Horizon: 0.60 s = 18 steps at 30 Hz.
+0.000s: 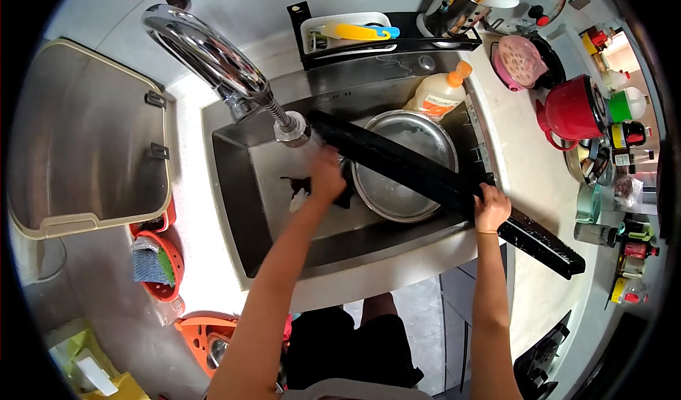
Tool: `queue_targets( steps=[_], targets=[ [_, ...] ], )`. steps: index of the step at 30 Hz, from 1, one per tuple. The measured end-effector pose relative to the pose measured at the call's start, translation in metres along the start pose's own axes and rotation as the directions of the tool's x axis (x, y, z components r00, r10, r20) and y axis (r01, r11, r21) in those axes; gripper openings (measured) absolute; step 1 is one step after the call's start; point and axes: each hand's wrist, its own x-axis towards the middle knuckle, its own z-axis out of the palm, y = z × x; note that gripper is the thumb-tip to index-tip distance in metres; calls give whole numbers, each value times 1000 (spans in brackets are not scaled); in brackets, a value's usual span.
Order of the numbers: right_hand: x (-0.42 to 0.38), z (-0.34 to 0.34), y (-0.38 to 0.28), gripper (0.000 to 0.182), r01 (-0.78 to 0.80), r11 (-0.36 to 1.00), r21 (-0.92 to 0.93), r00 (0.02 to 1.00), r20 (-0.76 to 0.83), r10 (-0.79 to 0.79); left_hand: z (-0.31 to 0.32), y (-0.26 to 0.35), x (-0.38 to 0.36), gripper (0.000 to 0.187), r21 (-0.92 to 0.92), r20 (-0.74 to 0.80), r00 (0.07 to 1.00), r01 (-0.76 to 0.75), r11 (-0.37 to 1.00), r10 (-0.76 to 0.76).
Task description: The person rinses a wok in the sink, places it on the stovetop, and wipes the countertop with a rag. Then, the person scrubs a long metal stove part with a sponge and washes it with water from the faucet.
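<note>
A long black tray-like panel (pixel 418 173) lies slanted across the steel sink (pixel 234 187), one end under the faucet head (pixel 291 127), the other end out over the counter at right. My right hand (pixel 491 207) grips its edge near the sink's right rim. My left hand (pixel 326 175) presses on the panel's upper end just below the faucet head, blurred; whether it holds a cloth I cannot tell. A round steel bowl (pixel 397 187) sits in the sink under the panel.
A dish soap bottle (pixel 440 95) stands at the sink's back rim. A dish rack (pixel 383 35) with utensils is behind. A red kettle (pixel 574 109) and jars crowd the right counter. A grey tray (pixel 85 137) and an orange strainer with sponge (pixel 156 262) sit left.
</note>
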Motion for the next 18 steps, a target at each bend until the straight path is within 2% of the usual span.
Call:
queue_targets(
  steps=[1, 2, 4, 7, 8, 9, 12, 13, 14, 15, 16, 17, 18],
  targets=[
    [0, 2, 1, 33, 6, 1000, 14, 1000, -4, -6, 9, 18, -7, 67, -66, -2, 999, -40, 997, 40],
    [-1, 2, 1, 33, 8, 1000, 14, 1000, -7, -8, 17, 37, -17, 67, -55, -60, 987, -153, 987, 149],
    [0, 3, 3, 32, 19, 1000, 13, 1000, -14, -19, -1, 70, -24, 62, -128, -22, 963, -270, 954, 269],
    [-1, 5, 4, 33, -2, 1000, -7, 1000, 4, 2, 17, 25, 0, 58, -63, 14, 980, -196, 979, 197],
    [-1, 5, 4, 33, -6, 1000, -3, 1000, -2, 6, -12, 19, 17, 61, -51, 96, 991, -90, 995, 94],
    [-1, 4, 3, 33, -9, 1000, 0, 1000, -7, 9, 12, -20, 32, 58, -112, 26, 1000, -9, 994, 12],
    [1, 1, 1, 33, -11, 1000, -2, 1000, -4, 11, 38, -55, 47, 50, 64, -190, 981, -33, 997, 45],
    [1, 2, 0, 33, -11, 1000, -4, 1000, 2, 11, -31, 7, 50, 48, -2, 308, 918, 262, 965, -249],
    [1, 2, 0, 33, -13, 1000, 2, 1000, -3, 13, -7, 14, 40, 49, 17, 177, 981, 76, 997, -77],
    [1, 3, 0, 33, -16, 1000, 7, 1000, -8, 16, 19, 21, 29, 50, 59, 49, 993, -111, 992, 108],
    [1, 2, 0, 33, -18, 1000, 10, 1000, -12, 18, 33, 43, 17, 53, 36, -57, 971, -230, 972, 232],
    [1, 2, 1, 33, -18, 1000, 9, 1000, -2, 18, 26, 75, 4, 51, 82, -19, 948, -314, 946, 316],
    [1, 2, 1, 32, -17, 1000, 10, 1000, 8, 17, 24, 94, -3, 52, -134, 38, 945, -317, 939, 325]
  ],
)
